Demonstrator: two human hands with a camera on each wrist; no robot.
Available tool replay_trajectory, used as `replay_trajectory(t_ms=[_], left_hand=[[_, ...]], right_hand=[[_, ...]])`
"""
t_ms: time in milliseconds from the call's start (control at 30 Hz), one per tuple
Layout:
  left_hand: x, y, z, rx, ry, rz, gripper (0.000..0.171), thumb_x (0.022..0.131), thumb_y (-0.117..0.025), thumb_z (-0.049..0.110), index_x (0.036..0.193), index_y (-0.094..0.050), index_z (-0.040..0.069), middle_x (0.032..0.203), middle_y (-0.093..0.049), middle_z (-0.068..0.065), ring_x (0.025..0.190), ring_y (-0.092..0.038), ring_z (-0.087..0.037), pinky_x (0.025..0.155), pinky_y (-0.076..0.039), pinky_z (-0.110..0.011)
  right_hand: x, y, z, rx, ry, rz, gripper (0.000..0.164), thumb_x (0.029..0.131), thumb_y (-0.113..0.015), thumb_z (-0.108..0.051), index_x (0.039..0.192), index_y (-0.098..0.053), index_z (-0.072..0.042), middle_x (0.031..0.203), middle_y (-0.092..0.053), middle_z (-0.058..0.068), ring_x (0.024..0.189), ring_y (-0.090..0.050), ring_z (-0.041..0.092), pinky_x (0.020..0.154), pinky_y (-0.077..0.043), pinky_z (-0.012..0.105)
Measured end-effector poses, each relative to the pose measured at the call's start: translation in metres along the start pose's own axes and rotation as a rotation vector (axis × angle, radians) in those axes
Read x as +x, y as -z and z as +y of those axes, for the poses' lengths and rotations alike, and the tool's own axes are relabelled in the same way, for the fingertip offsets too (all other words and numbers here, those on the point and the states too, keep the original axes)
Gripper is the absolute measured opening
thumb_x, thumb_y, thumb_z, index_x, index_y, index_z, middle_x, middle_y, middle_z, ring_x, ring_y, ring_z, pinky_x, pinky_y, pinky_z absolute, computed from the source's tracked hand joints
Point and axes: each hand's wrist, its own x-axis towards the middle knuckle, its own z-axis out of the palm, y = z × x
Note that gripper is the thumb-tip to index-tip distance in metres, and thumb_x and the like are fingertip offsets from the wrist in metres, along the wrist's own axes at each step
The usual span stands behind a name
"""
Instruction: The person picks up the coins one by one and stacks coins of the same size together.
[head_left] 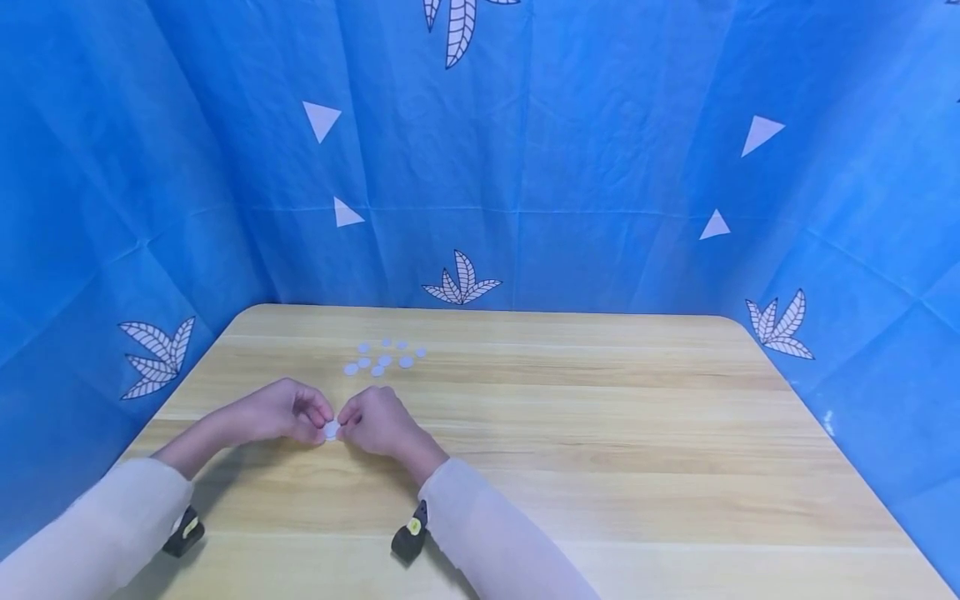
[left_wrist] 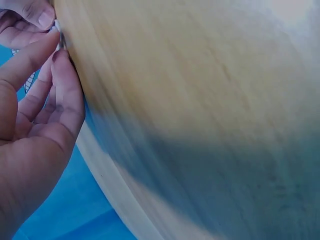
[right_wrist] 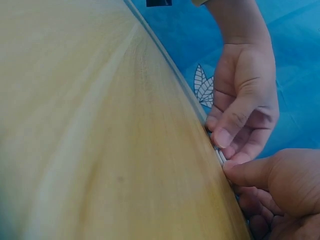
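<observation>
1. Pinching a small white disc point(head_left: 332, 429) from its left side, with the thumb and curled fingertips of the left hand point(head_left: 288, 412)
2. Gripping that same disc from the other side with the right hand point(head_left: 378, 422), also thumb against fingers, tips super close to the left ones
3. Held low at the left part of the pale wooden table point(head_left: 600, 442), right between both sets of fingertips; honestly can't tell if touching the wood, or if just one layer thick
4. Can also spot a loose bunch of white discs point(head_left: 385, 360) lying flat on the table, near the hands but a bit farther back
5. Wearing pale long sleeves point(head_left: 487, 525), plus black gadgets point(head_left: 408, 542) strapped around the wrist area
6. Walled in by blue cloth point(head_left: 600, 150) at the back and both sides, printed with white leaves point(head_left: 460, 283) and white triangles point(head_left: 321, 119)
</observation>
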Motion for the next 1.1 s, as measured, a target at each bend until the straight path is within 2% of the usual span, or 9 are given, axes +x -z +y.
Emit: replay_trajectory(t_ms=[200,500,767,1100], left_hand=[[0.0015,-0.0014,0.0026,0.097,-0.047,0.011,0.03,0.082,-0.086,0.017,0.102,-0.069,0.004,0.09,-0.066,-0.006,0.083,-0.057,-0.023,0.07,-0.05,-0.026],[0.0019,-0.0037,0.0046,0.118,-0.089,0.003,0.024,0.083,-0.085,0.019,0.099,-0.071,0.007,0.087,-0.065,-0.004,0.08,-0.057,-0.02,0.068,-0.048,-0.025],[0.004,-0.0007,0.0036,0.184,-0.11,-0.006,0.023,0.084,-0.085,0.023,0.096,-0.071,0.01,0.085,-0.065,-0.001,0.076,-0.058,-0.017,0.068,-0.049,-0.024],[0.0032,0.0025,0.0025,0.104,-0.119,-0.053,0.023,0.084,-0.085,0.018,0.098,-0.071,0.005,0.086,-0.066,-0.005,0.079,-0.058,-0.019,0.068,-0.049,-0.024]], right_hand=[[0.0001,0.0013,0.0005,0.005,-0.001,-0.001,0.005,0.088,-0.08,-0.01,0.093,-0.081,-0.01,0.086,-0.077,-0.006,0.062,-0.056,-0.003,0.058,-0.046,0.012],[-0.0016,0.0035,0.0,0.016,-0.005,-0.008,0.006,0.087,-0.081,-0.008,0.091,-0.08,-0.012,0.081,-0.074,-0.009,0.062,-0.057,-0.002,0.059,-0.047,0.012],[-0.0002,0.0063,0.0019,0.003,0.026,-0.021,0.005,0.087,-0.079,-0.007,0.091,-0.079,-0.01,0.082,-0.075,-0.008,0.055,-0.052,0.0,0.053,-0.043,0.013],[-0.0002,0.0035,0.0012,-0.012,0.045,-0.013,0.005,0.086,-0.08,-0.008,0.088,-0.079,-0.012,0.075,-0.071,-0.012,0.055,-0.052,-0.002,0.055,-0.045,0.012]])
